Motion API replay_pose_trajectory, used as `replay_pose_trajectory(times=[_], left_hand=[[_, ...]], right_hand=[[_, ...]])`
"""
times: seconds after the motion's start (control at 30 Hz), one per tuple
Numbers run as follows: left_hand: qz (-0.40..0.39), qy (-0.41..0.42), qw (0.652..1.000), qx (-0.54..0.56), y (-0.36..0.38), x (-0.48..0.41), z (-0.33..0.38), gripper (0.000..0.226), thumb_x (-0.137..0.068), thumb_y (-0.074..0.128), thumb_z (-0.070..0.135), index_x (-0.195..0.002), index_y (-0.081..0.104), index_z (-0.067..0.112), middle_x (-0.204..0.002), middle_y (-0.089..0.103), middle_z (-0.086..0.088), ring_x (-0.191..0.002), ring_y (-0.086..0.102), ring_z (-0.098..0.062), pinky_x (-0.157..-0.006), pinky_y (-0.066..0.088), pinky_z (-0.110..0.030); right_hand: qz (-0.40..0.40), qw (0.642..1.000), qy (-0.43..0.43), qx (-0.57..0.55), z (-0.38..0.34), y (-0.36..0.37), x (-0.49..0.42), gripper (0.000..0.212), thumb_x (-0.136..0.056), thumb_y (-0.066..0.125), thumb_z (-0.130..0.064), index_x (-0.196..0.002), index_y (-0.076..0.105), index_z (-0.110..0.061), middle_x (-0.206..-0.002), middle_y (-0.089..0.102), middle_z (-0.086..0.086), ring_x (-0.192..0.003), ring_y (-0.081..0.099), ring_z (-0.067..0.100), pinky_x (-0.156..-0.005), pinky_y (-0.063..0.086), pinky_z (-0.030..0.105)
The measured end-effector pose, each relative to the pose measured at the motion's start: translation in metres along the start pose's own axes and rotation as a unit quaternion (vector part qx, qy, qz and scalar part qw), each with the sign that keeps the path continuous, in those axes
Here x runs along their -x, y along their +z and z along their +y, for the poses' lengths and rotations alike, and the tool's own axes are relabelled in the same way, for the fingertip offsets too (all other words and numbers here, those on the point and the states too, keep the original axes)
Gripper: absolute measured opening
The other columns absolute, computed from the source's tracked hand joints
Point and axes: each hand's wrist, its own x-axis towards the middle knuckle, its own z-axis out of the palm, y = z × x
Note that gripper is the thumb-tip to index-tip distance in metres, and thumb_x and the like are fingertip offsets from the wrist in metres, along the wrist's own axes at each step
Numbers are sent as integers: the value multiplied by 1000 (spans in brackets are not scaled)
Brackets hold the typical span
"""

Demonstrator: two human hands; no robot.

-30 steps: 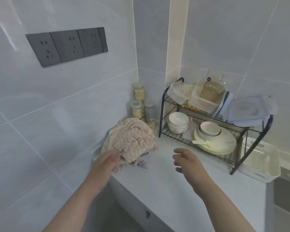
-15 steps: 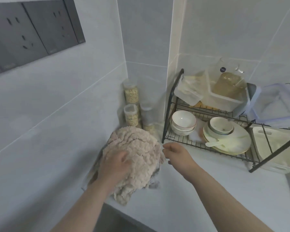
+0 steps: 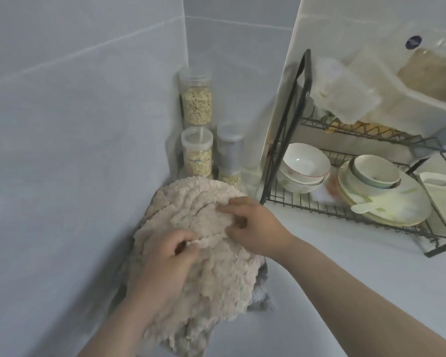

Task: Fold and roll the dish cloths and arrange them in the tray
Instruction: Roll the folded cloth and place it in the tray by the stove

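While the heaped dish cloths [image 3: 216, 274] lie against the wall, at eight o'clock from the dish rack [image 3: 307, 205], a fold of the top one is pinched by left hand [image 3: 165, 266] and right hand [image 3: 255, 228] alike; only that layer should be lifted, then spread flat.

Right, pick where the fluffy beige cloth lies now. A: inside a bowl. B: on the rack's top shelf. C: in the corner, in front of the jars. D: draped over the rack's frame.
C: the cloth lies heaped in the corner, right in front of the jars and beside the rack, not on it.
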Motion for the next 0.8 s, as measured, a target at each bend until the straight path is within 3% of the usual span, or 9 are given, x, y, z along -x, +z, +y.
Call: replay_pose_trajectory(times=[0.07,0.17,0.27,0.33,0.43,0.53,0.67,0.73,0.8], left_hand=[[40,38,998,21,-5,-5,2,17,-89,57,36,-79,62,24,-67,56,8,-58,49,-1,-55,40,-17],[105,83,990,30,-8,-15,8,18,-95,54,25,-78,58,23,-57,53,13,-50,46,2,-51,38,-15],[143,116,980,71,-6,-22,9,19,-96,52,21,-78,58,22,-46,47,14,-37,40,-1,-39,35,-15],[158,146,973,84,0,-24,7,19,-96,52,20,-78,59,23,-47,46,13,-35,38,-3,-35,34,-14],[166,183,966,73,4,-24,5,18,-95,54,23,-79,60,26,-56,49,13,-43,42,-2,-39,39,-15],[159,223,962,11,-6,-20,9,8,-85,70,29,-82,62,30,-72,62,11,-59,55,-7,-57,48,-27],[158,285,940,-99,-24,2,33,24,-73,80,19,-89,66,29,-83,67,10,-74,66,-18,-70,55,-42],[171,336,922,-92,-29,19,54,21,-76,76,12,-86,67,28,-79,65,14,-67,64,-9,-68,56,-35],[178,390,900,-75,-33,40,81,21,-77,73,8,-81,67,28,-73,62,17,-59,57,7,-62,50,-15]], right_hand=[[-5,1000,-26,7,1,3,-5,42,-81,72,-23,-122,65,-28,-129,46,-8,-107,54,7,-84,29,-3],[26,995,-95,34,6,11,-11,34,-82,72,-31,-116,70,-24,-118,54,-9,-99,54,4,-79,32,-2],[122,968,-196,101,18,25,-17,17,-86,65,-22,-100,74,-18,-97,67,-4,-89,59,13,-86,43,23],[173,942,-236,164,25,34,-19,9,-80,60,-12,-81,68,-17,-80,62,-3,-80,58,23,-81,46,35],[236,931,-222,170,29,44,-19,14,-75,55,-7,-70,49,-18,-74,55,2,-77,54,32,-70,45,39],[294,941,-150,75,30,34,-13,15,-84,50,-7,-89,62,-15,-83,66,4,-82,58,26,-68,46,33],[393,912,-104,53,17,-5,23,21,-88,51,-8,-92,67,-20,-78,61,-7,-73,54,12,-61,40,24],[426,897,-107,52,5,-23,51,25,-88,46,-5,-97,67,-15,-87,64,-1,-80,55,17,-66,44,27],[453,884,-112,34,-9,-36,81,26,-86,42,-3,-98,64,-14,-90,63,2,-79,54,20,-61,43,27]])
